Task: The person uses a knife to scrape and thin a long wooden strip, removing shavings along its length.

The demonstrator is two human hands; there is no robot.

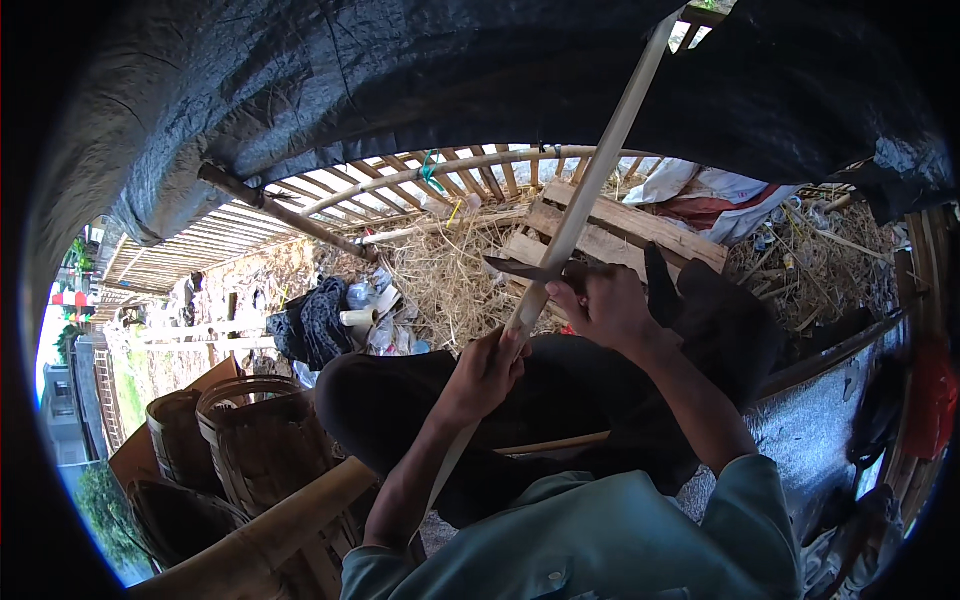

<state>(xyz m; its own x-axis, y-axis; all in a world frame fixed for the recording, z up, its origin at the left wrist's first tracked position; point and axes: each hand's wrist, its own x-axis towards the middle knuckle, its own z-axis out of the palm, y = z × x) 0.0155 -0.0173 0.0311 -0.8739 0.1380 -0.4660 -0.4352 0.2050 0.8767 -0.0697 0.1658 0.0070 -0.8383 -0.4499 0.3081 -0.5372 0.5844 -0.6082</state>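
Gripping, left hand [483, 372]: your fingers are closed around a long, pale bamboo strip [606, 170], holding its middle stretch above your lap. The strip runs aslant, from beside your left forearm up and away to the right, its far end reaching the upper edge of view.

Gripping, right hand [607, 305]: your fingers are curled shut on a knife [520, 268], the handle mostly hidden in your fist. Its dark blade lies across the strip, pointing left, just beyond your left hand; your thumb is at the strip, though whether it presses there you cannot tell.

Worn: green shirt [590, 540], dark trousers [385, 405].

At your left: woven baskets [262, 435], grouped together; one thick bamboo pole [290, 518], slanting past them.

Ahead, on the ground: dry straw [445, 265]; wooden planks [640, 232], partly behind the strip; a dark patterned cloth [312, 325]; white and red sacks [715, 190].

Behind these: a slatted bamboo fence [405, 188].

Overhead: black sheeting [430, 85].
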